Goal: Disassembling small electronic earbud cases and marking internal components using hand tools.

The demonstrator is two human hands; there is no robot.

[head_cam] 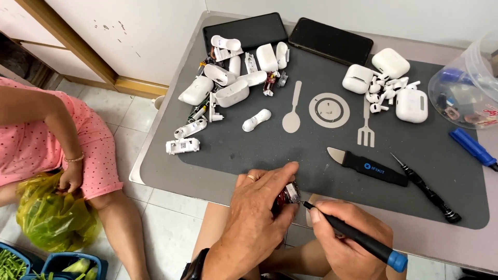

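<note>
Left hand [254, 223], lower centre of frame: grip clenched round a small red-and-silver part [288, 195], thumb and fingers pinching it at the desk's near edge. Right hand [345, 236], lower right of centre: grip grasping a black screwdriver with blue cap [358, 236], tip touching the small part.

Just above the hands on the dark grey mat [311, 150]: black pry tool [367, 166] with a metal blade, and right of it a second thin black driver [426, 189] lying diagonal. Mat centre has a printed spoon, plate and fork outline. Upper left of mat: heap of opened white earbud case parts [228, 78]. Upper right: intact white earbud cases [386, 78] with loose earbuds between them. Two dark phones [290, 33] at the top edge. Far right: clear plastic tub [467, 85], blue tool [473, 147] below it.

Left of frame: another person in pink sits on the tiled floor, hand on a yellow-green bag [52, 215].
</note>
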